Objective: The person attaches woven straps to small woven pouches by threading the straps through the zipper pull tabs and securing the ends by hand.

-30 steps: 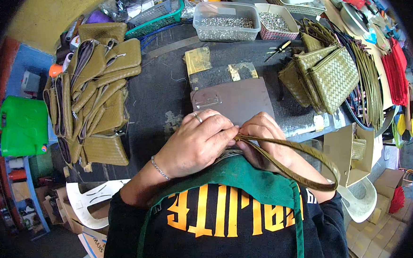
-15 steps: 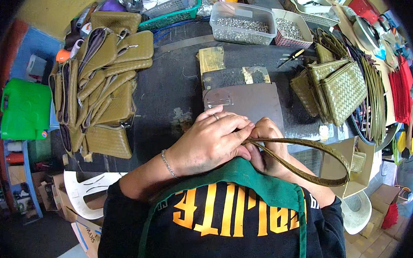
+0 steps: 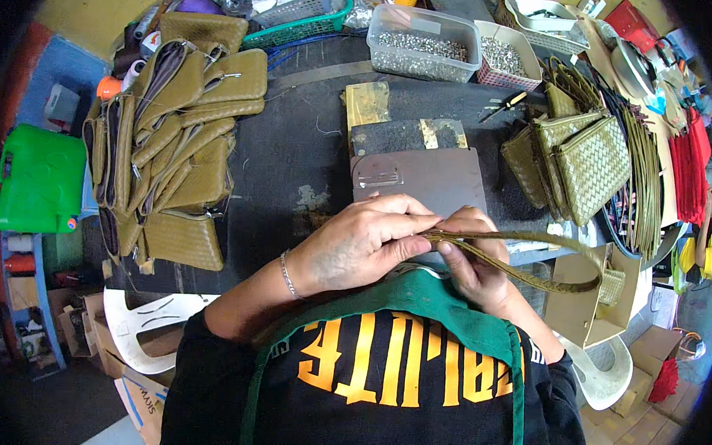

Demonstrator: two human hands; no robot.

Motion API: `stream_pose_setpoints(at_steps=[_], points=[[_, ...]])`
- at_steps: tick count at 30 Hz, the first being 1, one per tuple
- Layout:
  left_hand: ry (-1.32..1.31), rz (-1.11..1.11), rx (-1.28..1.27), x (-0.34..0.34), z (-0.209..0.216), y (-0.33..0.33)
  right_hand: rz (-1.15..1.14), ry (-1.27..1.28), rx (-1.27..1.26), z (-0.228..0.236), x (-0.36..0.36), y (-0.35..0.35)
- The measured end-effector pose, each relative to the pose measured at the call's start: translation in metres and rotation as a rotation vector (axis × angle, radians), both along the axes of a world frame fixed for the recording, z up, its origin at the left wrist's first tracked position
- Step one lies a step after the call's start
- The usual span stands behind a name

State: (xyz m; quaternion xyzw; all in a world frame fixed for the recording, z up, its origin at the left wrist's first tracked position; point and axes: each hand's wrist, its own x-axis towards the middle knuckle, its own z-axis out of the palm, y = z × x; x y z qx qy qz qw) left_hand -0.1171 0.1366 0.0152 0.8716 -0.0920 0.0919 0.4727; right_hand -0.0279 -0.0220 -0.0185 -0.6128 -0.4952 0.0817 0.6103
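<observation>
A narrow olive strap (image 3: 560, 281) is bent into a loop that sticks out to the right past my hands. Its two ends come together between my fingers, in front of my chest. My left hand (image 3: 367, 238) pinches the ends with thumb and fingertips. Close beside it, my right hand (image 3: 478, 258) also grips the strap between thumb and fingers. The very tips of the strap are hidden by my fingers. Just beyond the hands lies a flat grey-brown plate (image 3: 432, 177) on the dark table (image 3: 285, 177).
Olive woven pouches (image 3: 164, 154) with zippers are heaped at left, more woven pouches (image 3: 576, 162) at right beside a bundle of straps (image 3: 648, 175). A clear tub (image 3: 424, 47) and a small basket (image 3: 503, 56) hold metal bits. A thin black-and-yellow tool (image 3: 503, 107) lies near them.
The strap loop has risen slightly and swung a little away from my body. My right fingers have shifted, with the thumb now laid along the strap. Both hands keep their hold.
</observation>
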Motion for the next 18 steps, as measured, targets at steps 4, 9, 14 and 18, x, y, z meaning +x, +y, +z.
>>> stream_pose_setpoints(at_steps=[4, 9, 14, 18], points=[[0.082, -0.006, -0.203, 0.001, 0.001, -0.002, -0.048, -0.061, 0.082, -0.009, 0.003, -0.003], [0.088, 0.036, -0.226, 0.0, 0.003, -0.003, -0.044, 0.126, -0.054, 0.002, 0.001, -0.009], [0.138, 0.03, -0.207, 0.001, 0.0, -0.003, 0.075, 0.201, 0.082, -0.005, 0.005, -0.007], [0.151, 0.038, -0.268, 0.002, 0.0, -0.006, 0.058, 0.239, 0.064, -0.001, 0.002, -0.011]])
